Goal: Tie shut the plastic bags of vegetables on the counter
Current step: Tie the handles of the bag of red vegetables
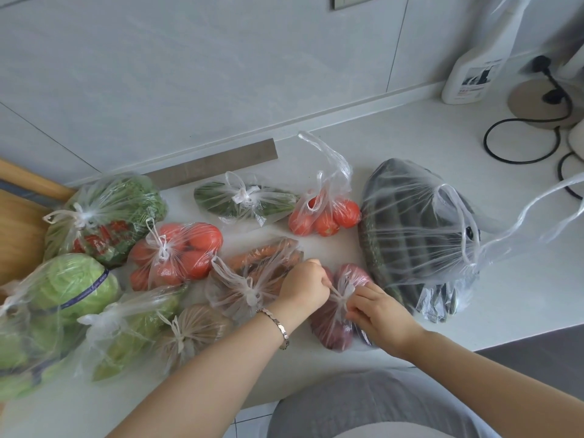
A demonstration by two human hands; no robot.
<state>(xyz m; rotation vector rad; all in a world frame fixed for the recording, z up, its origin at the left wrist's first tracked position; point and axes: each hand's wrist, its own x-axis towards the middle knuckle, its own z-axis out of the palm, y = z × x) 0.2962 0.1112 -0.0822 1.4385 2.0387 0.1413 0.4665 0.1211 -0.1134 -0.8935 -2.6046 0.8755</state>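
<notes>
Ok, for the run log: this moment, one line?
tying purple-vegetable bag | left hand, right hand: pinch handles | untied: far tomato bag

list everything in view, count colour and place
onion bag: 1, purple, front centre
knotted tomato bag: 1, red, centre left
loose tomato bag: 1, red, back centre
carrot bag: 1, orange, centre
small cucumber bag: 1, green, back centre
big cucumber bag: 1, dark green, right
leafy greens bag: 1, green, back left
cabbage bag: 1, pale green, left
green vegetable bag: 1, pale green, front left
brown vegetable bag: 1, brown, front left
spray bottle: 1, white, back right
cutting board: 1, wooden, far left
bracelet: 1, silver, left wrist
left hand: 1, grip on onion bag handle
right hand: 1, grip on onion bag handle
</notes>
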